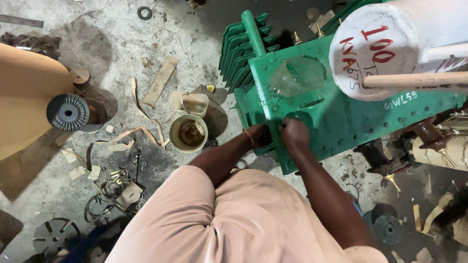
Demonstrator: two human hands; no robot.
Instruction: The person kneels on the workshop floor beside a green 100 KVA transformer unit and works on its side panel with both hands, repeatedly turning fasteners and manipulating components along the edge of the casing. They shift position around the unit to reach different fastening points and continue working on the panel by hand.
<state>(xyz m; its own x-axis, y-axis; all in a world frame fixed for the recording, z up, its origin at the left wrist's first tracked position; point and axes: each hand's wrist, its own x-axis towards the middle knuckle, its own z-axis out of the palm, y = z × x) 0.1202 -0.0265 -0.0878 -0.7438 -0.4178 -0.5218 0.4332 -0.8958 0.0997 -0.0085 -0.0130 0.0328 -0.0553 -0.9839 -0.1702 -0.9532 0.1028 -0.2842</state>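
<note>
Both hands are down at the near edge of the green metal tank, a finned, bolted casing standing on the concrete floor. The right hand rests on the lid's rim with its fingers curled tight; what it pinches, if anything, I cannot tell. The left hand, a thin bangle at the wrist, sits just beside it against the tank's side, partly in shadow, so its grip is unclear. A clear plastic bottle lies on the lid. On the floor to the left stand a small bucket of brownish liquid and a black spool.
</note>
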